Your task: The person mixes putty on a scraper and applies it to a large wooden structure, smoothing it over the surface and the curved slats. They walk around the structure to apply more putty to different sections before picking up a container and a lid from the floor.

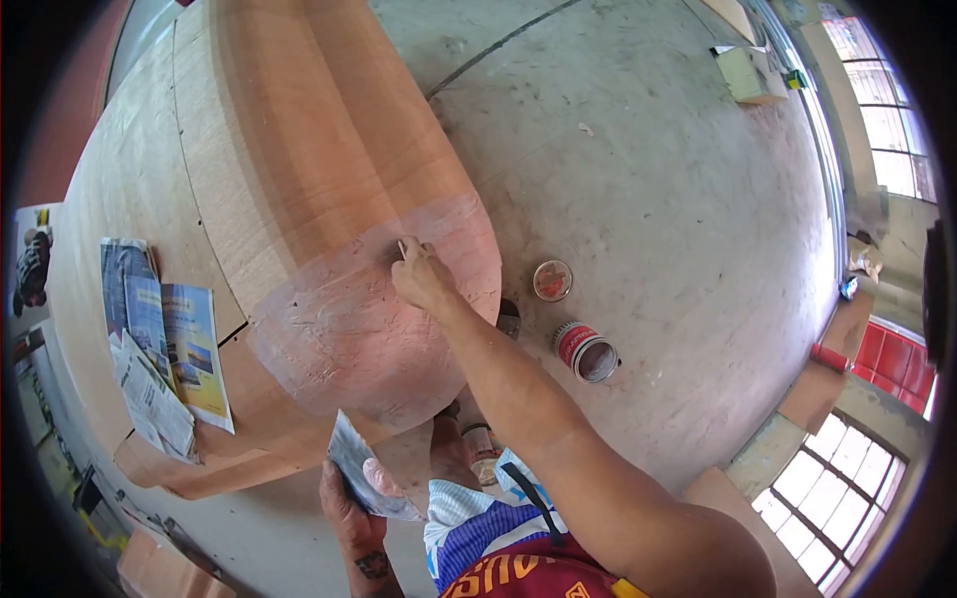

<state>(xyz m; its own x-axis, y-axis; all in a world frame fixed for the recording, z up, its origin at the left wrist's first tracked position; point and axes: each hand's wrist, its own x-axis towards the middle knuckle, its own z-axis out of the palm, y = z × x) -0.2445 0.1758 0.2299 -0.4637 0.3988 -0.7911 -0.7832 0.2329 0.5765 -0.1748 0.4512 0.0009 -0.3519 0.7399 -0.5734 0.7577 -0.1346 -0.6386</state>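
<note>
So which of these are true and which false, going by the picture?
1. The right hand presses a small tool against the pale filler patch on the curved wooden piece. True.
2. The left hand is empty. False: it holds a flat scraper with pinkish paste on it.
3. An open tin lies on the concrete floor, with its lid set apart from it. True.
4. The newspapers lie on the floor beside the tin. False: they lie on the wooden board, on the other side of the curved piece.
5. The filler covers the whole curved piece. False: only the near end is pale; the rest is bare wood.
</note>
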